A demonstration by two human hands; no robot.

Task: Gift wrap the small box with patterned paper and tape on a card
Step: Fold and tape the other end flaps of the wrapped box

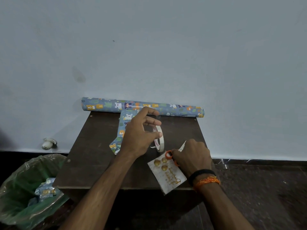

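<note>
- Dark wooden surface (93, 163) against a pale wall, carrying everything in play.
- Roll of patterned paper (103, 105) along the far edge, long axis parallel to that edge and overhanging both far corners.
- Wrapped box (120, 130), already covered in the same animal print, just in front of the roll toward the far left, long axis running from the far edge toward the near edge; largely hidden behind the left hand, so the state of its seams cannot be told.
- Birthday card (167, 175) at the near right, tilted, one corner past the near edge, well to the right of the box.
- Left hand (137, 135) raised over the middle of the surface, fingers (156, 122) curled round the tape roll (159, 138), which stands on edge; a clear strip seems stretched from it up toward the index finger, though hard to make out.
- Right hand (192, 155) just right of the tape, clenched on orange-handled scissors (169, 154), blades pointing away to the far right.
- Deciding relation, by judgement: strip directly left of the blades, so a short swing left for the cut; card under the right wrist, box beyond the left hand, left hand nearer to it.
- Bin with green liner (20, 188) on the floor by the near left corner, holding paper offcuts (45, 190).
</note>
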